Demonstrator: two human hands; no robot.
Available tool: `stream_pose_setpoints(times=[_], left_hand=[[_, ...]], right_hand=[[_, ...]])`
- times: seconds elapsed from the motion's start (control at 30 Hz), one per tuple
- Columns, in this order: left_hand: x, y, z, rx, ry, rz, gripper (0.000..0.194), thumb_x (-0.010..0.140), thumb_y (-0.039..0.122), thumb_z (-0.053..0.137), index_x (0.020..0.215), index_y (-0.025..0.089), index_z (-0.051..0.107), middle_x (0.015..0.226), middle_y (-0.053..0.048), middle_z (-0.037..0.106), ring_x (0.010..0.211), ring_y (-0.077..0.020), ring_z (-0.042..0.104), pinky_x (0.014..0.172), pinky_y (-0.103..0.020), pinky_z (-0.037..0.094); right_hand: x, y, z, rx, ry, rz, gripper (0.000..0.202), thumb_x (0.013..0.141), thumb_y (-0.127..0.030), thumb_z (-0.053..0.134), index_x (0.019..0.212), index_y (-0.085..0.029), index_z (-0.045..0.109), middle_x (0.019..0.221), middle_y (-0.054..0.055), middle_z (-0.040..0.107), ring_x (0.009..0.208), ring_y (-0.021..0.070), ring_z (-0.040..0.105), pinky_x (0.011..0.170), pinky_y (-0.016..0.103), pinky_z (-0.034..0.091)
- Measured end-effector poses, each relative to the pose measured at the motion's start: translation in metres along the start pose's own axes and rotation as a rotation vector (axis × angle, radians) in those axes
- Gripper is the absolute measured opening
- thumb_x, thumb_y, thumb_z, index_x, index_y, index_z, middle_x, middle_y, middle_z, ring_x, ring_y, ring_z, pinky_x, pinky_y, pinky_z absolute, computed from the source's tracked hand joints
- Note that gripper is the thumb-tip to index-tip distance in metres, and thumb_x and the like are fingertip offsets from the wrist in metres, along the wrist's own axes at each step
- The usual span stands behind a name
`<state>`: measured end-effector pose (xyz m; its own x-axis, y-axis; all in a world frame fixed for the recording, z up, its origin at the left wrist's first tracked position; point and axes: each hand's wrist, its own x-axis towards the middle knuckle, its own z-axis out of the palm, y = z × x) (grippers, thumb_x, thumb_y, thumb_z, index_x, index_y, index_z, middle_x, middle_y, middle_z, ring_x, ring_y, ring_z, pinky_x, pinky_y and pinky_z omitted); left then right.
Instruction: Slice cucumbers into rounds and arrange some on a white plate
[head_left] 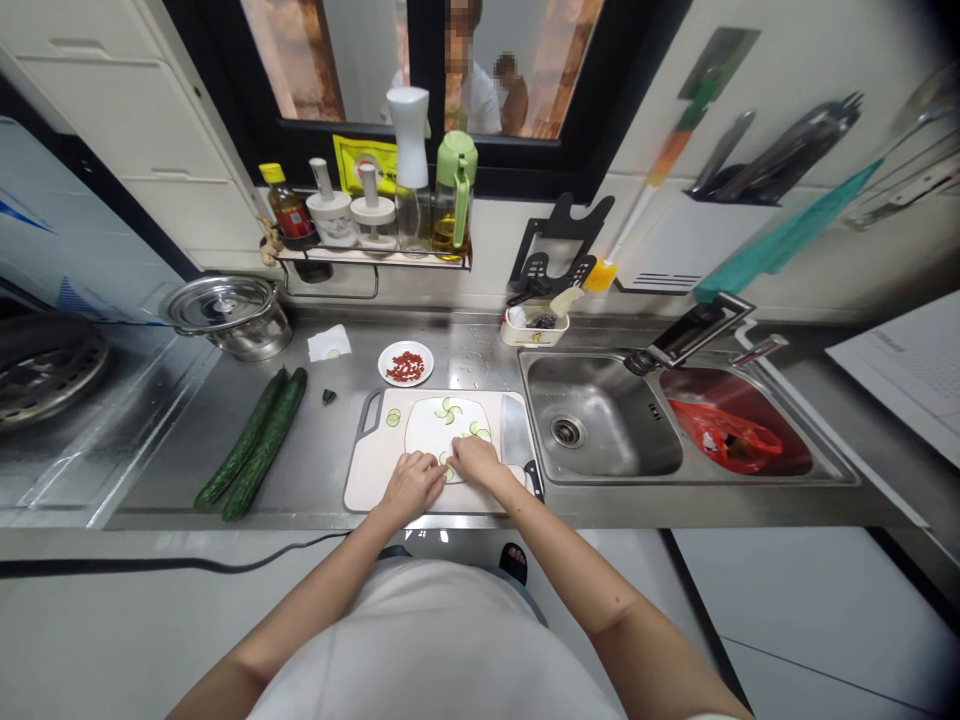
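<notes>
- Steel bench (pixel 322 440) runs beneath a window (pixel 360 60), and the cutting board (pixel 367 470) lies close to its front edge.
- Left of the cutting board, a stretch of steel leaves room before two cucumbers (pixel 268 445), side by side and well apart from the board.
- Right of the cutting board, the sink (pixel 600 385) begins just beside it, so the margin there is narrow.
- Beyond the board's far edge, very near it, stands a small dish (pixel 385 372) of red pieces (pixel 406 366).
- On the cutting board sits a white plate (pixel 427 425) with cucumber slices (pixel 448 411) laid out in small fans; a knife (pixel 514 430) lies along the board's right side.
- Both forearms come in over the board's near edge and converge on the plate.
- Left hand (pixel 415 487): palm down at the plate's near-left edge, fingers bent and close together.
- Right hand (pixel 476 462): over the plate's near-right part, fingers curled downward by the slices; whether either hand pinches a slice, I cannot tell.
</notes>
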<state>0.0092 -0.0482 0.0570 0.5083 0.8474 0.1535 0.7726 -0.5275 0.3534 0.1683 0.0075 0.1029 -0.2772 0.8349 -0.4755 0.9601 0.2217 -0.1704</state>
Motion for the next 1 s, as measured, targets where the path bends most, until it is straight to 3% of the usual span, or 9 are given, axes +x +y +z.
stream_pose_setpoints(times=[0.37,1.0], left_hand=[[0.001,-0.002,0.000,0.011,-0.012,0.027,0.028,0.094,0.030,0.040,0.103,0.022,0.065,0.094,-0.007,0.060,0.088,-0.0190,0.049,0.077,-0.034,0.033],[0.006,-0.011,-0.005,-0.008,-0.048,0.076,0.028,0.093,0.032,0.042,0.102,0.024,0.067,0.091,-0.007,0.058,0.090,-0.0192,0.049,0.079,-0.035,0.032]], right_hand=[[0.001,0.009,0.003,0.015,0.043,0.044,0.026,0.090,-0.030,0.048,0.112,-0.017,0.056,0.105,0.012,0.067,0.099,0.0210,0.061,0.076,0.027,0.042],[0.001,0.003,0.006,0.034,0.032,0.067,0.024,0.088,-0.033,0.051,0.105,-0.018,0.059,0.103,0.012,0.067,0.099,0.0213,0.062,0.076,0.028,0.042]])
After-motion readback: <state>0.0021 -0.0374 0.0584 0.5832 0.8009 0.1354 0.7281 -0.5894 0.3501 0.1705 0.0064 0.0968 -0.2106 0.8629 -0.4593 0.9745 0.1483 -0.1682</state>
